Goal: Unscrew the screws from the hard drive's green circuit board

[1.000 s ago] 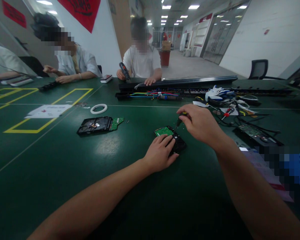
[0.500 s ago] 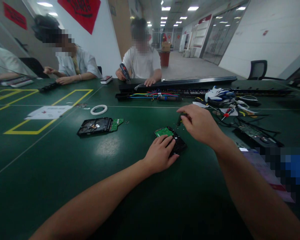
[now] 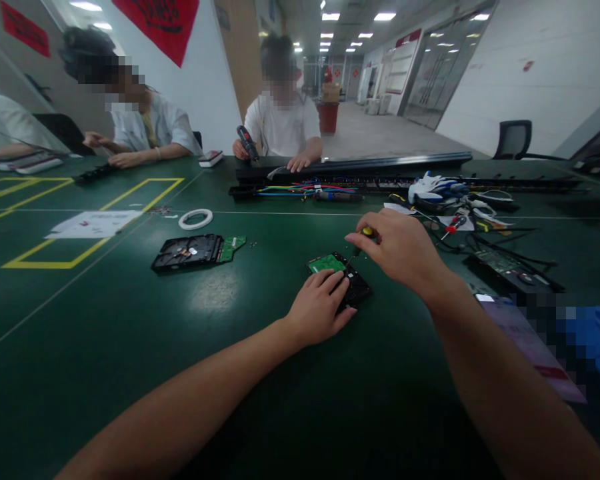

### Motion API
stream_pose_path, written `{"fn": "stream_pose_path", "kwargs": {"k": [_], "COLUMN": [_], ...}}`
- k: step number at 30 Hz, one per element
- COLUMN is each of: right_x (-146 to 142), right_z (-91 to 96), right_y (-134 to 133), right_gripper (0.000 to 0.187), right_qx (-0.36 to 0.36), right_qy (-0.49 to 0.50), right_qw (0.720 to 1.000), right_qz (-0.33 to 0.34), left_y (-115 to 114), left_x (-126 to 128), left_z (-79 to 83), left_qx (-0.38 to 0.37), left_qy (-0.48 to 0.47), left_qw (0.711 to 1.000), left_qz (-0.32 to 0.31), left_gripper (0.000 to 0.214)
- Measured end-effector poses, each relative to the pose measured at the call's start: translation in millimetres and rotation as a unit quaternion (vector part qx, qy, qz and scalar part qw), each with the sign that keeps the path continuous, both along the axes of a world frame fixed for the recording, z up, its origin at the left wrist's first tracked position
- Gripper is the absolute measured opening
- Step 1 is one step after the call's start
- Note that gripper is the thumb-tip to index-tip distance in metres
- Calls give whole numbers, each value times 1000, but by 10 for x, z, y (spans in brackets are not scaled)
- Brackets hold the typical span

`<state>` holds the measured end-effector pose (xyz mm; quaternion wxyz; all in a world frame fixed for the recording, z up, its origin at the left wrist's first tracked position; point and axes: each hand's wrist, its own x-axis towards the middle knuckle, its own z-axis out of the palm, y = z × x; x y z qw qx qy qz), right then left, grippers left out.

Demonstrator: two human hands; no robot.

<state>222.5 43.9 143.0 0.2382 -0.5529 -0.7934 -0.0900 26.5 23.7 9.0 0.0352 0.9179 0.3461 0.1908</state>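
Fingers, left hand (image 3: 317,307): spread over the task unit and holding it in place, tips on top, thumb at the near edge.
Fingers, right hand (image 3: 400,250): closed on the screwdriver (image 3: 356,249), pinched by the handle, yellow end cap up top.
Task unit: black electronics unit (image 3: 359,288) with a green circuit board (image 3: 325,263), lying on the green surface (image 3: 105,333) under the left hand, partly covered by it.
Screwdriver tip: tilted down to the top of the unit, just beside the left fingertips. Too small to confirm what it seats in.
Second unit (image 3: 187,252): black housing, flat, well left of the hands, green board sticking out at its right end. Tiny metal bits (image 3: 253,245) just beside it.
Behind that: white tape ring (image 3: 196,219); printed sheets (image 3: 95,224) lying over yellow tape lines.
Right side: third unit (image 3: 510,270) with black cables near it; red-tipped screwdriver (image 3: 453,229); white-and-blue gloves (image 3: 427,189) piled with tools.
Far edge: long black rail (image 3: 410,162), coloured wires (image 3: 300,190) in front.
Across: co-worker in white, power screwdriver (image 3: 247,142) in one hand, other hand on the rail.
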Motion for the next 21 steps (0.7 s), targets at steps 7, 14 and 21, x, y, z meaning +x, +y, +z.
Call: {"fn": "stream_pose_path", "kwargs": {"k": [7,14,21], "right_x": [1,-26,-11], "right_z": [-1,-12,3], "right_y": [9,18,23], "right_gripper": [20,13,15], "right_qx": [-17,-21,-28], "right_qy": [28,43,23], "right_qw": [999,997,998], "right_qz": [38,68,51], "left_y": [1,13,-4], "left_x": [2,-2,-1], "left_z": [-10,-37,-10], "left_qx": [4,1,5], "left_qy": [2,-3,-1], "left_qw": [1000,1000,1000], "left_qz": [1,-1,-2], "left_gripper": [64,64,64]}}
